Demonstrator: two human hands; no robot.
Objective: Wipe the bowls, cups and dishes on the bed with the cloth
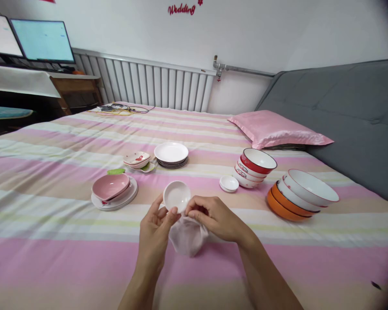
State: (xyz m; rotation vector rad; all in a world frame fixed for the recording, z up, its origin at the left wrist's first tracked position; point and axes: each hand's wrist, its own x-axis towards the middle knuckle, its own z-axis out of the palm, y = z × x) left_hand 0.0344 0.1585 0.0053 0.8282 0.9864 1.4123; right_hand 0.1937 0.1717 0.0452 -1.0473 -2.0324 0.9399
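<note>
My left hand [158, 221] grips a small white dish [176, 196] by its lower left edge, its hollow side facing me. Pinched in the fingers of my right hand [213, 215], right beside the dish, is a pale cloth [188, 237] that hangs down below both hands. To the right of my hands lies a short stack of small white dishes [229, 183]. Left of them, a pink dish [111, 187] rests on white plates [129, 199].
The striped bed [93, 267] holds a stack of white plates [171, 152], patterned dishes [137, 159], red-rimmed bowls [255, 165] and larger white and orange bowls [291, 206]. Farther back are a pink pillow [274, 128] and tangled cables [126, 107].
</note>
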